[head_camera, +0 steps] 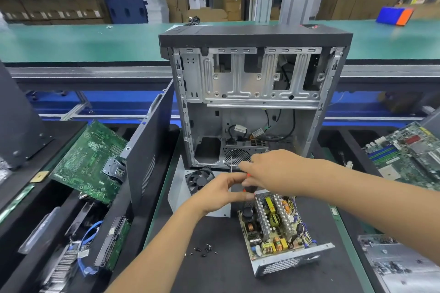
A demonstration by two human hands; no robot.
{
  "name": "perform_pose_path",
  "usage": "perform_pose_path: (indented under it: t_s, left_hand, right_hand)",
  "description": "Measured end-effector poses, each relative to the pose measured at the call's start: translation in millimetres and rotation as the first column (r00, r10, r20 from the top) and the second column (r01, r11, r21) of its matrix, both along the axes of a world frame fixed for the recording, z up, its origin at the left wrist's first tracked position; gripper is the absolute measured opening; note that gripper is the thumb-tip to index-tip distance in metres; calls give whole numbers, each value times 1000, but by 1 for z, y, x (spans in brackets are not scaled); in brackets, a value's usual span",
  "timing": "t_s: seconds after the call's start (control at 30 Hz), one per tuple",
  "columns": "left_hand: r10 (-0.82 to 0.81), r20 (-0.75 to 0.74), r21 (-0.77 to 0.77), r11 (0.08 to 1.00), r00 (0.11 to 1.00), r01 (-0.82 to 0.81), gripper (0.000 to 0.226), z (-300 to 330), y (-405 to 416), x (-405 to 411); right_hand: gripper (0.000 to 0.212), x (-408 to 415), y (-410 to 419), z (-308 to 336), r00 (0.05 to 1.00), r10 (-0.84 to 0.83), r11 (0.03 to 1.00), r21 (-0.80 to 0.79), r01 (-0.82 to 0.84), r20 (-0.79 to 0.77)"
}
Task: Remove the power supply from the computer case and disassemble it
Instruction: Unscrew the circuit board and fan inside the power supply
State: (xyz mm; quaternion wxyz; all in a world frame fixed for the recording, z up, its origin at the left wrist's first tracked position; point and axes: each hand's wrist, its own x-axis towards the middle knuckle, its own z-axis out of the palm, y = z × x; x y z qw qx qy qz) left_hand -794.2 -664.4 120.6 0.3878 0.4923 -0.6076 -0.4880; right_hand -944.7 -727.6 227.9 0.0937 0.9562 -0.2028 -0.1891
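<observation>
Both hands (238, 183) grip a screwdriver (246, 187), seemingly tilted, above the opened power supply (276, 231).

Both your bare forearms reach forward and your hands meet in the middle. Your left hand (220, 194) curls its fingers loosely, while your right hand (270, 169) crosses above it, fingers bent downward.

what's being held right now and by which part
A screwdriver: the right hand grips its orange-and-black handle; the left hand curls beside it, contact unclear.
</observation>
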Motion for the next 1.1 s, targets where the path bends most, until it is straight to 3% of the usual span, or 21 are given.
perform_pose_path:
  t_s: [0.23,0.33,0.4,0.47,0.53,0.73,0.83,0.9,0.93,1.0,1.07,1.1]
  left_hand:
    - [-47,-50,-3,999,998,47,25,0,-1,6]
    - [-4,-56,-27,1000,998,3,18,-2,-1,6]
    - [11,-72,-54,998,997,-15,19,-4,-1,4]
    - [12,-85,-94,995,996,-20,25,-8,-1,2]
    - [16,-112,-96,995,994,-27,27,-11,2,0]
    - [-10,-103,1,1000,995,10,18,-8,0,8]
    - [-4,-106,-2,1000,994,4,20,-8,-1,6]
    - [25,-98,-23,999,995,-27,21,-9,-1,4]
    - [34,-94,-36,999,995,-37,21,-9,-2,4]
    - [38,-79,-59,997,996,-43,27,-9,-3,2]
    - [52,-56,-85,995,997,-57,34,-7,-3,0]
    - [58,-46,-93,994,997,-62,36,-8,-3,0]
  right_hand:
    - [43,-1,-3,6,983,180,975,128,-181,17]
    - [31,2,-2,12,994,67,984,161,-80,84]
    - [50,4,1,11,990,-81,995,71,73,118]
    - [45,10,6,5,988,-113,989,-87,122,104]
    - [37,12,8,-2,988,-100,987,-116,114,117]
    - [24,11,6,12,999,25,993,119,-21,-34]
    - [24,9,4,22,998,64,968,242,-58,-19]
    - [29,7,4,24,1000,-7,953,302,3,11]
    - [39,7,4,23,997,-75,960,273,63,34]
    - [53,9,5,20,986,-151,987,66,147,66]
    - [44,14,6,12,992,-104,986,-127,112,66]
    - [39,16,7,7,993,-86,984,-148,96,75]
